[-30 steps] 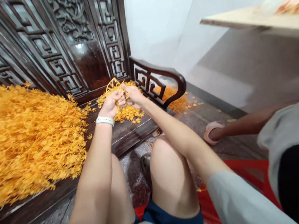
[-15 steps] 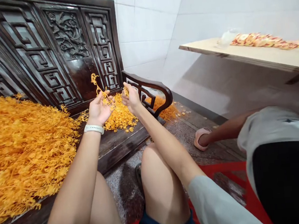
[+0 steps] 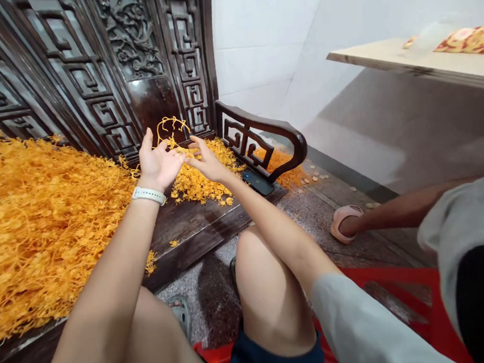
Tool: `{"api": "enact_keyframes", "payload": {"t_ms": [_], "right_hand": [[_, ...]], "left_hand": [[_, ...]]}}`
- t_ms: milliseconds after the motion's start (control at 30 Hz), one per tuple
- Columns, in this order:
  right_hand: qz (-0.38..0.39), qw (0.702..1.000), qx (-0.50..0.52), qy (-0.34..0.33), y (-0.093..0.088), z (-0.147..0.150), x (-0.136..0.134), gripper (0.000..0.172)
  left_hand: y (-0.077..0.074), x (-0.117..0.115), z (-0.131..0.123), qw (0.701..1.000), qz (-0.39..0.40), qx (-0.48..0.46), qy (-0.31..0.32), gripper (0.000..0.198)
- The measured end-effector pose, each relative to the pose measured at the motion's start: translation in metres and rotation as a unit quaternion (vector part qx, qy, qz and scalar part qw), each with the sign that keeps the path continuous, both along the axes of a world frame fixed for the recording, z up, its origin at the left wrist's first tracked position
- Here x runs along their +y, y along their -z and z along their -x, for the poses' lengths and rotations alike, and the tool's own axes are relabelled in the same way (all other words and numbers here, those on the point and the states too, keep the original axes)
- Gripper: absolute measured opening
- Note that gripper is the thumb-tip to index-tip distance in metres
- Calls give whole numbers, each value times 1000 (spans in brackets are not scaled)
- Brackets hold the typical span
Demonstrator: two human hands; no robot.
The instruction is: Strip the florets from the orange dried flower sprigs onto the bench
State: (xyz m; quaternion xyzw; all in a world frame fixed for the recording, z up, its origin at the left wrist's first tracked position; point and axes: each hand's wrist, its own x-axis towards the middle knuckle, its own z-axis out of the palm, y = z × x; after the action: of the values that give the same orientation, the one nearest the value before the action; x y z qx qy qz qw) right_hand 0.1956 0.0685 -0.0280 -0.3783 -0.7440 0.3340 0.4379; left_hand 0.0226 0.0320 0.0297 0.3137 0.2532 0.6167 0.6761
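My left hand (image 3: 160, 163) is palm up, with its thumb apart and its fingers loosely curled around a thin yellow-orange plastic flower stem (image 3: 171, 120). The stem bends in a loop above the fingers. Close against those fingertips, my right hand (image 3: 209, 160) reaches in with its fingers stretched and apart, beside the stem's lower end. A small pile of yellow-orange plastic flower heads (image 3: 203, 185) lies on the dark bench seat behind and below both hands. To the left rises a large heap of tangled yellow-orange plastic flower stems (image 3: 57, 222).
The carved wooden bench (image 3: 178, 227) has a curved armrest (image 3: 293, 134), with a dark phone (image 3: 259, 182) beside it. Orange pieces (image 3: 285, 166) lie on the floor beyond. At right are another person's leg (image 3: 386, 216) and a wall shelf (image 3: 384, 62) with a patterned bundle (image 3: 470, 41).
My right hand has moved left to the left hand, and its closed fingers have spread. The stem now curves in a loop. The view has shifted left and down.
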Motion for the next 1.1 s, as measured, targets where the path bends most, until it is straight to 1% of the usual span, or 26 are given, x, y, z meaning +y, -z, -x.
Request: {"api": "enact_keyframes", "payload": {"t_ms": [67,133,167,233,267,333,367,433,500,533,600,633,667,767,833,900,1000,1067,1100], "right_hand": [[-36,999,-34,-10,4,13,5,72],[-36,999,-23,-1,7,25,12,64],[-11,1000,3,5,8,31,14,58],[75,993,95,8,6,41,16,48],[126,981,150,-2,3,46,15,44],[215,944,244,-50,-4,52,11,35],[252,926,270,-84,-7,54,8,32],[310,898,277,-141,-13,56,2,26],[344,890,253,-161,-16,57,-2,23],[352,890,241,-161,-17,58,-3,22],[359,890,235,-154,-19,61,-4,17],[360,889,240,-149,-20,63,-5,17],[361,888,247,-142,-21,66,-6,21],[354,893,257,-108,-26,77,-8,37],[339,906,242,-80,-26,86,-10,45],[313,924,215,-53,-22,97,-12,51],[246,952,179,-26,-12,112,-19,53],[211,963,162,-28,-6,120,-23,52],[208,965,155,-40,-3,122,-25,52]], "left_hand": [[2,0,4,1000,4,-19,-2,53],[6,2,8,1000,9,-18,-17,40],[8,4,11,999,14,-11,-32,32],[14,9,18,997,26,21,-76,16],[17,12,21,993,27,42,-103,16],[23,16,29,985,15,82,-154,33],[26,18,33,981,7,95,-171,41],[29,19,42,976,-5,111,-186,49],[30,18,51,973,-12,130,-189,47],[31,17,55,971,-16,144,-192,42],[31,13,60,963,-26,165,-210,26],[31,11,62,960,-30,172,-218,20],[31,9,63,957,-32,176,-227,17],[33,5,62,948,-24,183,-261,19],[35,5,61,938,-17,190,-290,23],[39,8,61,928,-9,193,-319,25],[46,14,62,919,12,189,-345,27],[50,16,60,917,19,190,-350,28],[51,17,59,917,20,193,-347,27]]}}
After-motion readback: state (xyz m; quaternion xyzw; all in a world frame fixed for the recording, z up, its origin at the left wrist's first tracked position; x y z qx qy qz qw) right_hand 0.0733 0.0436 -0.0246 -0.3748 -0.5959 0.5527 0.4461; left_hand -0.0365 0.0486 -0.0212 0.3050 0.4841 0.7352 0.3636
